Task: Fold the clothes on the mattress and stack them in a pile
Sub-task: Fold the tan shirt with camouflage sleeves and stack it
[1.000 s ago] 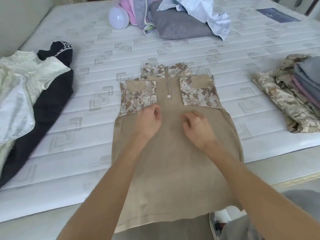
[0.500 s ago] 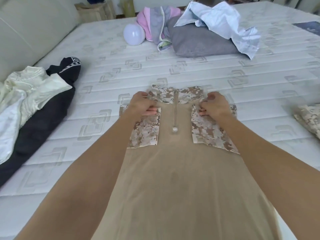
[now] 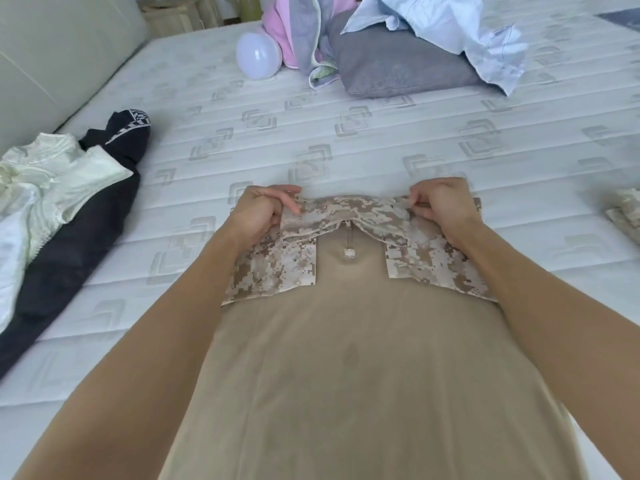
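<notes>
A tan shirt (image 3: 353, 358) with desert-camouflage shoulder panels and collar lies flat on the white mattress (image 3: 346, 140), its zip pull at mid-chest. My left hand (image 3: 261, 211) grips the shirt's top left corner by the collar. My right hand (image 3: 441, 204) pinches the top right corner. The collar edge between the hands is lifted and curls toward me. A corner of a camouflage garment (image 3: 625, 213) from the folded pile shows at the right edge.
A black garment (image 3: 86, 216) and cream-white clothes (image 3: 41, 188) lie at the left. At the far side sit a white balloon (image 3: 258, 55), a grey pillow (image 3: 398, 65), a pink-and-grey garment (image 3: 294, 32) and a pale blue shirt (image 3: 446, 26). A padded headboard (image 3: 52, 50) borders the left.
My hands went from the shirt's chest up to its shoulders, took hold of the top corners, and now raise the collar edge toward me. The view moved closer.
</notes>
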